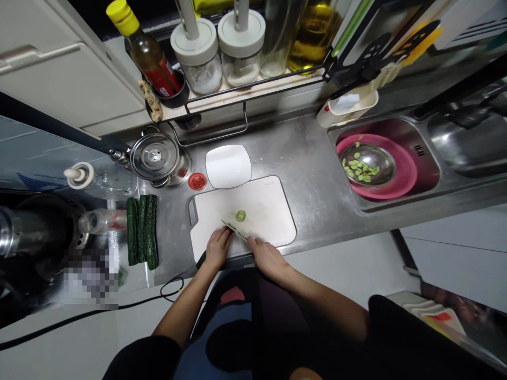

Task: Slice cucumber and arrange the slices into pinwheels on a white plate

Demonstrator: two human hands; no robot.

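Observation:
On a white cutting board (273, 211), my left hand (219, 248) is closed over a dark, long piece that looks like a cucumber (201, 259); most of it is hidden under the hand. My right hand (267, 257) grips a knife (236, 230), its handle covered by the fingers. The blade slants up and left, crossing just in front of my left fingertips, with bits of green along it. Beyond the blade lie pale green cucumber slices (240, 216). Three whole cucumbers (141, 232) rest side by side at the left of the counter.
Behind the board are a white dish (228, 165), a small red dish (197, 181) and a lidded steel pot (155, 158). At right, a metal bowl (382, 164) of cucumber slices stands in a pink basin (407, 169) in the sink. Jars and bottles line a rack (253, 87) above.

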